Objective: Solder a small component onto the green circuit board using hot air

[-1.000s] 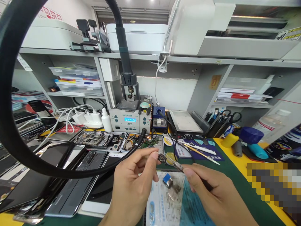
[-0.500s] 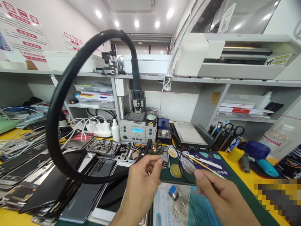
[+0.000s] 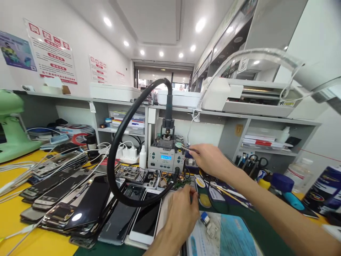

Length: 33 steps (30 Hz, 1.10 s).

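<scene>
My right hand (image 3: 206,158) reaches forward and grips thin metal tweezers (image 3: 185,148). Their tips are at a small round greenish container (image 3: 179,145) on top of the grey rework station (image 3: 165,160), which has a lit blue display. Lower and nearer to me, my left hand (image 3: 184,206) is closed, its thumb and fingertips together; whatever is between them is too small to make out. It is just in front of a tray of green circuit boards (image 3: 183,182). A blue and silver piece (image 3: 205,217) lies on the blue and white mat (image 3: 234,234) to its right.
A thick black hose (image 3: 112,167) loops in front of the station. Stacked phones and screens (image 3: 90,202) cover the left side. A white phone (image 3: 146,217) lies beside my left hand. Scissors and tools (image 3: 253,161), a blue tape roll (image 3: 282,182) and bottles stand at the right.
My right hand has moved forward and left, from over the mat to the top of the station. My left hand stays pinched near the tray. The view has tilted up.
</scene>
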Motion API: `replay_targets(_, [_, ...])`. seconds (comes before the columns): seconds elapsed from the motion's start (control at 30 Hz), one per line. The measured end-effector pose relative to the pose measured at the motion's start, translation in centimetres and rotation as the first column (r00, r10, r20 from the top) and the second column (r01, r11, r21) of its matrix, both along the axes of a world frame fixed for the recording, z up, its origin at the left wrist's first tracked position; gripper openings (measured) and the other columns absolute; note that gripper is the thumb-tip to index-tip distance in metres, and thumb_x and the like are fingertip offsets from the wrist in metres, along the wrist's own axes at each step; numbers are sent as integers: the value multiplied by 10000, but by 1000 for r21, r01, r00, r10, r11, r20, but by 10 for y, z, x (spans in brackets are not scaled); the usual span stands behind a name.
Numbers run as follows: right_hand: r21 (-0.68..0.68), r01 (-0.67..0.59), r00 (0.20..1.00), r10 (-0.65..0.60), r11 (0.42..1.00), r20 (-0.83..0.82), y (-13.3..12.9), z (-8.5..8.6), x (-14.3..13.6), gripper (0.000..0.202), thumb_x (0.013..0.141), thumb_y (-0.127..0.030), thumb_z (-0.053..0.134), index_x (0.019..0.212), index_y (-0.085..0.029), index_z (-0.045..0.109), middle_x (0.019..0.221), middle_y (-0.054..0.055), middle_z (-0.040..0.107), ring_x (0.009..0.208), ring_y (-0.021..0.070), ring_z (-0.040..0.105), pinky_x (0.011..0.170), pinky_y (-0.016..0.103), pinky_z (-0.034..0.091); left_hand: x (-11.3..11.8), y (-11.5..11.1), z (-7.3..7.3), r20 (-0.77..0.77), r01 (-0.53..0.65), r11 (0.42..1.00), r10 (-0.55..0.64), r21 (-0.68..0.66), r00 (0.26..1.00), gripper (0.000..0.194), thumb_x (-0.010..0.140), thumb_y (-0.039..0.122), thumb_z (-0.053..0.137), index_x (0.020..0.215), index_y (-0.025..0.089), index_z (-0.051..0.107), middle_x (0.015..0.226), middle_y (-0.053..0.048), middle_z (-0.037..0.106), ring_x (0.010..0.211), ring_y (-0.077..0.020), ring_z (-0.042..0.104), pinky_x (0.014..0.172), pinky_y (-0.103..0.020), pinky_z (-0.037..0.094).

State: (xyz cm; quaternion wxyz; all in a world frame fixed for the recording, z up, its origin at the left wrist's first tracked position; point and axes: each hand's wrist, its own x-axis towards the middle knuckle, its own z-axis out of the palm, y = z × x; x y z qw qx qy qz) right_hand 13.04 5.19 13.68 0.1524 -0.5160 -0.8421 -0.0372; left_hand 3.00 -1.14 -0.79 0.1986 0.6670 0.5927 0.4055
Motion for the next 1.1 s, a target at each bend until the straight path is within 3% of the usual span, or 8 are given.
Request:
replay_targets(0.07, [1, 45, 996, -45, 999, 73, 27, 8, -26, 249, 1003, -331, 632, 1169, -152, 678, 1164, 96, 712, 1000, 241, 702, 884, 448, 570, -2, 1, 1, -14, -11, 1000, 11, 9, 1000, 211, 954, 210, 470, 951, 194, 681, 893, -70, 779, 774, -234, 712, 641, -300, 372])
replay_targets(0.2, [20, 120, 977, -121, 993, 174, 66, 15, -62, 313, 980, -310, 672, 1244, -144, 641, 1251, 121, 664, 1040, 257, 687, 872, 439, 583, -7, 1, 0, -39, -16, 1000, 16, 19, 999, 210, 954, 201, 465, 973, 193, 674, 910, -71, 782, 819, -246, 729, 666, -305, 397])
replay_targets(0.47, [42, 199, 940, -203, 979, 274, 102, 21, -89, 332, 978, -307, 674, 1267, -151, 629, 1276, 120, 651, 1059, 263, 681, 878, 449, 581, -7, 4, -6, -65, 37, 998, -34, 46, 997, 208, 932, 198, 472, 939, 202, 680, 944, -70, 775, 844, -256, 727, 658, -317, 387])
replay_targets(0.8, [62, 219, 936, -228, 974, 268, 128, 8, -101, 307, 983, -307, 666, 1258, -175, 637, 1278, 110, 652, 1058, 257, 680, 875, 435, 583, -7, 3, -6, -57, 25, 998, -22, 49, 998, 235, 933, 233, 460, 970, 219, 692, 1007, -54, 735, 852, -251, 703, 680, -337, 403])
replay_targets(1.1, [105, 208, 940, -228, 973, 252, 123, 1, -102, 310, 987, -308, 661, 1266, -177, 631, 1282, 107, 651, 1061, 258, 679, 878, 446, 582, -7, 4, -7, -61, 30, 999, -28, 42, 998, 239, 933, 240, 453, 983, 227, 686, 1028, -48, 730, 862, -245, 697, 705, -338, 427])
